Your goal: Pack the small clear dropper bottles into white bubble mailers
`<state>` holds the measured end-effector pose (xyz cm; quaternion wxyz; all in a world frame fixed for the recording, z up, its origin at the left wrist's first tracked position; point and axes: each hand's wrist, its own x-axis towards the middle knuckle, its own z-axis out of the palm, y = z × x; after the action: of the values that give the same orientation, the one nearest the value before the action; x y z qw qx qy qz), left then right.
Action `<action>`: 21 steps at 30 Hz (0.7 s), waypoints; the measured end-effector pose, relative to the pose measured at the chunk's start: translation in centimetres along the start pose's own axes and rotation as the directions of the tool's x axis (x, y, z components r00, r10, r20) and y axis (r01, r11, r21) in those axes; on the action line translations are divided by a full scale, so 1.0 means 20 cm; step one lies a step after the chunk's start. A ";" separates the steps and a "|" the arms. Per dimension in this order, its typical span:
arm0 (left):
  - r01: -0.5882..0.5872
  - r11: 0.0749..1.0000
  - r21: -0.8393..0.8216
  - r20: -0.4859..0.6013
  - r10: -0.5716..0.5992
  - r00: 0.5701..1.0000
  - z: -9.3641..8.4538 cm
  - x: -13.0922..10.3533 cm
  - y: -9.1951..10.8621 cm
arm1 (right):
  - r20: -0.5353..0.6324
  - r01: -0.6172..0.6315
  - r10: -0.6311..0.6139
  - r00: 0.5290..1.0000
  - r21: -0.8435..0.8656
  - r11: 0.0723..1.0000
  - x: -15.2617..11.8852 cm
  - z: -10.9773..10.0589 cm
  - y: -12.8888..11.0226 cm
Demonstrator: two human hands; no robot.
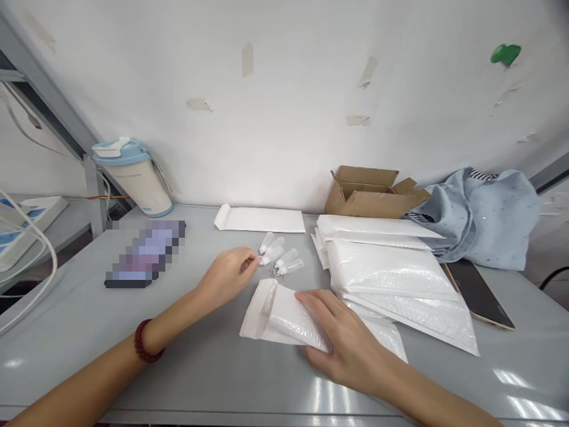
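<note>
My left hand (pixel 232 271) reaches in from the left, its fingertips pinched at the tip of a small clear plastic bottle (pixel 272 251). That bottle lies in a little group of several alike, with narrow tips toward me; another bottle (pixel 292 265) is at the group's right. In my right hand (pixel 344 338) is a white bubble mailer (pixel 293 317), thumb below and fingers over its top. The mailer's flap end points left, close to the bottles. Whether anything is inside it cannot be seen.
More bubble mailers (pixel 386 270) are stacked on the right, and a single mailer (pixel 267 219) lies by the wall. Behind the stack stand a cardboard box (pixel 371 201) and a blue cloth bag (pixel 484 219). A dark phone (pixel 482 296), a blurred-out device (pixel 146 255) and a tumbler (pixel 137 181) flank the table.
</note>
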<state>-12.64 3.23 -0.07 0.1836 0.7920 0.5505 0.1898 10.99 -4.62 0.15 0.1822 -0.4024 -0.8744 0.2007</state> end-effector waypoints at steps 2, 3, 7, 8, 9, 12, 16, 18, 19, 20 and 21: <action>0.031 0.994 -0.102 -0.016 -0.032 0.999 -0.07 0.00 0.00 | -0.013 -0.019 0.019 1.000 -0.004 1.000 0.00 0.00 0.01; 0.039 0.988 -0.150 -0.009 -0.041 0.999 -0.11 0.00 -0.01 | -0.022 -0.029 0.028 0.999 -0.009 1.000 0.00 0.00 0.01; 0.001 0.982 -0.187 0.097 0.017 0.995 -0.28 -0.03 -0.03 | -0.054 -0.073 0.071 0.996 -0.031 0.997 0.00 0.01 0.02; -0.011 0.984 -0.177 0.137 0.036 0.990 -0.31 -0.04 -0.04 | -0.059 -0.084 0.082 0.995 -0.034 0.996 0.01 0.01 0.02; -0.023 0.985 -0.171 0.178 0.054 0.983 -0.34 -0.05 -0.04 | -0.061 -0.096 0.094 0.994 -0.035 0.995 0.01 0.01 0.02; -0.071 0.982 -0.176 0.286 0.120 0.951 -0.40 -0.09 -0.05 | -0.065 -0.126 0.123 0.990 -0.042 0.991 0.01 0.02 0.03; -0.136 0.981 -0.140 0.369 0.179 0.912 -0.39 -0.11 -0.04 | -0.077 -0.132 0.128 0.989 -0.049 0.990 0.02 0.03 0.03; -0.169 0.980 -0.101 0.393 0.195 0.899 -0.36 -0.12 -0.02 | -0.079 -0.126 0.122 0.989 -0.050 0.991 0.02 0.03 0.04; -0.189 0.978 -0.091 0.398 0.210 0.893 -0.33 -0.11 -0.01 | -0.080 -0.120 0.115 0.990 -0.051 0.992 0.02 0.03 0.03; -0.212 0.973 -0.090 0.394 0.230 0.890 -0.30 -0.11 0.00 | -0.079 -0.111 0.106 0.991 -0.052 0.992 0.01 0.03 0.03; -0.235 0.967 -0.094 0.380 0.253 0.890 -0.27 -0.11 0.01 | -0.078 -0.098 0.094 0.993 -0.053 0.994 0.01 0.03 0.03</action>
<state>-15.94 1.48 4.44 0.2820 0.8722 0.3947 0.0628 10.93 -4.15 -0.63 0.1938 -0.4562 -0.8518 0.1692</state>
